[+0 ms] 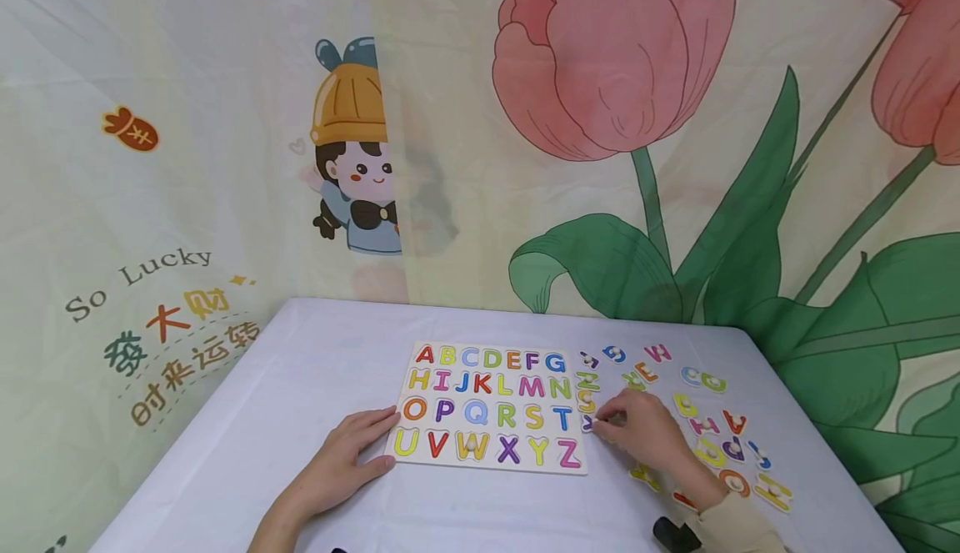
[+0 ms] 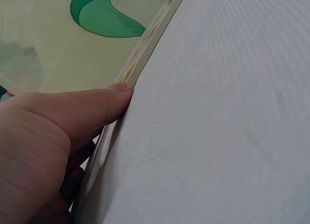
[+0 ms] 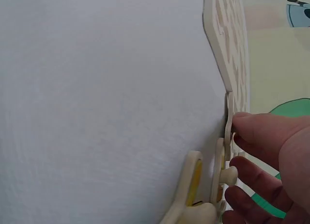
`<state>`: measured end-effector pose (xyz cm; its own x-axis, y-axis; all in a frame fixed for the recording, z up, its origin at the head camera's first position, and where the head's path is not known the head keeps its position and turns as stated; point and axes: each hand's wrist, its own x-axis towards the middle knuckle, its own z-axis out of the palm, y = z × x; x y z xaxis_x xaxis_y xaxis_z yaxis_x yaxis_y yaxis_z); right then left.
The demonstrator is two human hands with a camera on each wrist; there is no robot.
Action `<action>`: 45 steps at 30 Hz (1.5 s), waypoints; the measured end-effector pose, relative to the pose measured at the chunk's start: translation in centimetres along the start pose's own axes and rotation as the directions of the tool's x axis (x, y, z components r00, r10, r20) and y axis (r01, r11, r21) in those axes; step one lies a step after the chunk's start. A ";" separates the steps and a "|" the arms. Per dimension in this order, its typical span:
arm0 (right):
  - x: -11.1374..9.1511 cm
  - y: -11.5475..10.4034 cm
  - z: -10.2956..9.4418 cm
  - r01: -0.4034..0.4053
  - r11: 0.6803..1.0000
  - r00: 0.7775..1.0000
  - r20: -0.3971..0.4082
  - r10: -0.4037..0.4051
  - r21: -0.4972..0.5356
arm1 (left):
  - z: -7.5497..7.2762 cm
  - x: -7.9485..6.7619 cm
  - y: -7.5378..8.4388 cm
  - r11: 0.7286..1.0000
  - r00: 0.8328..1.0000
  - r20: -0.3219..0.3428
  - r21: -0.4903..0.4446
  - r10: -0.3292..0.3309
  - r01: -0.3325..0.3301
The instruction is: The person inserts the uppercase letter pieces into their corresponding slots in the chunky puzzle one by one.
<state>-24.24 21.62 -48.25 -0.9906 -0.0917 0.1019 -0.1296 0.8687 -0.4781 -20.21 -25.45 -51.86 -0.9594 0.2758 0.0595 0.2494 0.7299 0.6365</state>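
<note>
A wooden alphabet puzzle board [image 1: 491, 430] lies flat, its printed letters running A to Z in rows. A yellow W piece [image 1: 472, 447] with a knob sits in its slot in the bottom row. My left hand [image 1: 337, 463] rests at the board's left edge, thumb and fingertips against it; the left wrist view shows the thumb [image 2: 118, 95] on the edge. My right hand [image 1: 648, 429] pinches a purple X piece [image 1: 588, 424] between thumb and fingers, close beside the board's right edge. In the right wrist view, that thin piece [image 3: 229, 122] stands edge-on at the thumb tip.
Loose letter pieces lie right of the board, among them an S piece [image 1: 586, 401], an orange O [image 1: 733, 482], a yellow H [image 1: 772, 492] and a red A [image 1: 734, 422]. A white cloth [image 1: 315, 386] covers the table. Printed fabric [image 1: 450, 119] hangs behind.
</note>
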 end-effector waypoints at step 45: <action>1.8 0.6 -2.6 0.242 0.948 0.946 0.168 -0.278 0.205 | 0.1 0.2 -0.3 1.000 1.000 0.001 0.003 -0.017 0.017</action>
<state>-26.02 23.21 -46.03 -0.9083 -0.4101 0.0825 -0.3719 0.7017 -0.6077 -20.42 -25.57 -52.07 -0.9634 0.2638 0.0477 0.2331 0.7364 0.6351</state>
